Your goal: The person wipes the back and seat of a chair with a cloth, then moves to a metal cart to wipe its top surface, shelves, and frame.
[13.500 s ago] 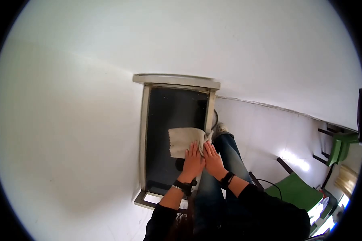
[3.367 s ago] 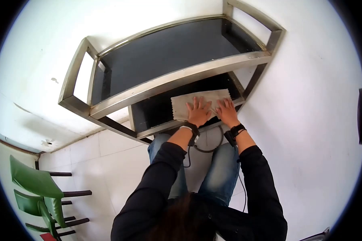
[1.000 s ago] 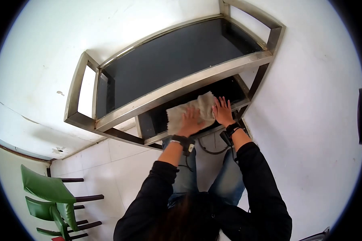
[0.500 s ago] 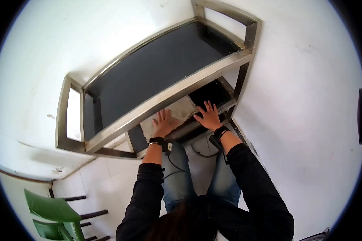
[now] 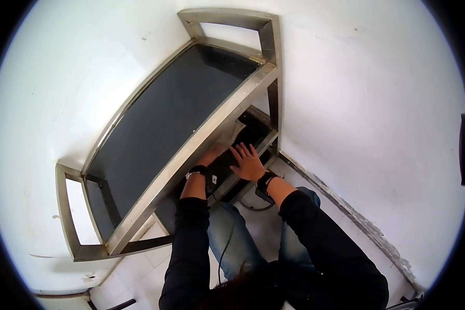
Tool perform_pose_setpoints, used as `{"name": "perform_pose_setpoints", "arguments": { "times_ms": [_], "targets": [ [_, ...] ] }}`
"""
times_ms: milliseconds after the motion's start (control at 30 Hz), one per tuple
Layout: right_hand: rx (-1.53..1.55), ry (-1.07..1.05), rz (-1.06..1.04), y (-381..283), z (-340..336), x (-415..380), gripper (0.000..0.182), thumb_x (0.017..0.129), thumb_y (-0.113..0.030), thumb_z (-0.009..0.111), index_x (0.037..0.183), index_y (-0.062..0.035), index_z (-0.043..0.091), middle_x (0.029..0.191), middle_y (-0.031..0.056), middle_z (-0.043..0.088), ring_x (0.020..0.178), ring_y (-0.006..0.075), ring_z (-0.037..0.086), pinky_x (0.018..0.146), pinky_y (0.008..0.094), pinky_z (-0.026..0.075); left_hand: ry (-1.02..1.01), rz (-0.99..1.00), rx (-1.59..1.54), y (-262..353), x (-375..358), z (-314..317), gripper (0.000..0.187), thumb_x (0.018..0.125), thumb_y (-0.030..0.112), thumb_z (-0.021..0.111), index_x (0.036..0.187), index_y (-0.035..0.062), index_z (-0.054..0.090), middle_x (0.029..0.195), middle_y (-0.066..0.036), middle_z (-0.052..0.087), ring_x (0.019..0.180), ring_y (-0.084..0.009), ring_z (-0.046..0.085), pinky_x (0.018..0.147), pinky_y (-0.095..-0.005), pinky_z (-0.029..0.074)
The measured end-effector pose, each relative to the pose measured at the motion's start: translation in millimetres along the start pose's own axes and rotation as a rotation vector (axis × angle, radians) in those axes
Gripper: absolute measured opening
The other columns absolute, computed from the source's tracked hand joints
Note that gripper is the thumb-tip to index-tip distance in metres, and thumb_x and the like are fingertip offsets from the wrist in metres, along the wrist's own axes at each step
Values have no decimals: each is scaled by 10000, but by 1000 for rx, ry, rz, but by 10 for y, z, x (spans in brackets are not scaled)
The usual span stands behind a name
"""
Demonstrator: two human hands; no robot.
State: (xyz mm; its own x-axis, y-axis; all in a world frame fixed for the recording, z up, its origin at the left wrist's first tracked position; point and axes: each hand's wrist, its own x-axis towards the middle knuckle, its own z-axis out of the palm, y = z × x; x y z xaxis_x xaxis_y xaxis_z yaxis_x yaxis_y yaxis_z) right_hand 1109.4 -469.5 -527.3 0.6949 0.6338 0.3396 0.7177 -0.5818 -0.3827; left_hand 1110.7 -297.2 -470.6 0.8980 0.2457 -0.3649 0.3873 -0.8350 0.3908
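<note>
A metal-framed stand has a dark glass top and a lower dark shelf. My left hand reaches under the front rail onto the lower shelf, its blurred fingers stretched forward against a pale cloth. The rail hides part of this hand and most of the cloth. My right hand rests by the front edge of the lower shelf, with fingers spread and nothing held. Both wrists wear dark bands with small devices attached.
The stand's metal front rail crosses above my left hand. White walls rise behind and to the right. A cable lies beneath the lower shelf, near my knees. A dark chair leg shows at lower left.
My view has turned and shifted, so the stand appears further left and steeper. The cloth and my left hand have moved deeper under the rail. The green chairs have mostly left view.
</note>
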Motion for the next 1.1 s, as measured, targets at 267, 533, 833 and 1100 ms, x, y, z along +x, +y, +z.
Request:
{"name": "perform_pose_setpoints", "arguments": {
  "times_ms": [267, 533, 833, 1100],
  "targets": [
    [77, -236, 20, -17, -234, 25, 593, 750, -347, 471, 1265, -155, 250, 1205, 187, 347, 1136, 299, 309, 979, 449, 70, 138, 73, 248, 31, -23, 685, 717, 734, 436, 456, 1296, 135, 130, 1357, -115, 31, 1242, -323, -20, 942, -539, 22],
    [208, 497, 318, -267, -303, -699, 451, 630, -104, 482, 1076, -57, 434, 957, 172, 466, 1006, 299, 401, 945, 538, 100, 187, 277, 293, 26, -758, 1020, 588, 792, 337, 410, 1285, 117, 177, 1353, -110, 70, 1241, -321, 31, 935, -552, 77],
    [-94, 102, -61, -160, -190, -420, 478, 766, -210, 432, 1191, -18, 328, 1208, 174, 329, 1164, 295, 249, 985, 431, 111, 150, 201, 414, 104, -581, 972, 594, 778, 319, 434, 1287, 139, 187, 1356, -104, 29, 1246, -305, -33, 935, -561, 25],
    [-104, -100, 98, 189, -456, -153, 515, 800, -304, 368, 1207, 5, 301, 1243, 151, 305, 1195, 286, 203, 993, 425, 69, 268, 269, 285, 557, -174, 947, 609, 715, 245, 473, 1265, 165, 223, 1330, -112, 135, 1232, -330, 65, 902, -600, 86]
  ]
}}
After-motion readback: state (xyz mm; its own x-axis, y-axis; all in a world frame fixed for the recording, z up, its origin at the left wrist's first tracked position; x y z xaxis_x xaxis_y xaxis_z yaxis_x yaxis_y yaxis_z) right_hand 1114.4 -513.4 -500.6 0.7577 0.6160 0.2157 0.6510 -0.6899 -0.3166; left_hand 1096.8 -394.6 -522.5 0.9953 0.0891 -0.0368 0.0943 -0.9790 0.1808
